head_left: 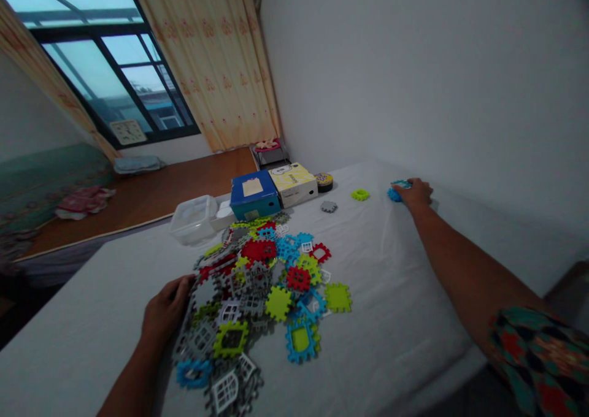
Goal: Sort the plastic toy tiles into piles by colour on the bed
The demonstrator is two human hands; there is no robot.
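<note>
Two things hog the view: a pale wall point(423, 80) on the right and a bench point(381, 343) draped in white cloth point(105, 294). Next down, a dark-framed window point(131, 67) and a patterned curtain point(214, 61) at the back. Sprawled over the bench is a messy pile point(255, 282) of notched plastic pieces, lots of gray, with red, blue, lime and white mixed in. Just past it sit a blue box point(255, 203), a yellow box point(294, 185) beside it, and a clear tub point(191, 221) to the left. Hands next: the left hand point(163, 309) is at the pile's left edge, grip half curled, and I can't tell if it has hold of anything. The right hand point(418, 192) is stretched off to the far right, grip bent over a blue cluster point(394, 194) on the bench; it's touching, but I can't tell how firmly it has hold. Smaller stuff: a round tin point(324, 182) by the yellow box, then a lime piece point(360, 194) and a gray piece point(328, 206) lying apart between the pile and the right hand.
</note>
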